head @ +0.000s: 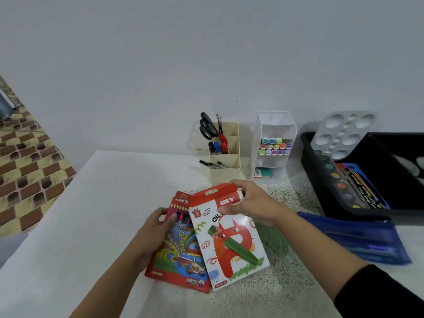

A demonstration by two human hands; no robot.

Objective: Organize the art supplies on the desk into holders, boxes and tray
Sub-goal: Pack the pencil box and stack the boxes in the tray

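Two flat boxes lie near the middle of the desk. The white oil pastel box [231, 244], with a red cat on it, overlaps a red coloured pencil box [176, 251]. My right hand [252, 203] grips the top flap end of the pastel box. My left hand [156, 228] holds the left edge of the pencil box, thumb on its front. A beige holder [226, 166] with scissors and markers stands behind, beside a white tiered holder [275, 143] of pastel markers. A black tray [358, 216] at right holds a paint palette, paints and brushes.
A blue zip pouch [367, 239] lies in front of the black tray. A green woven mat [275, 239] shows under the pastel box. The white wall rises just behind the holders. The desk's left edge drops to a patterned floor [25, 171].
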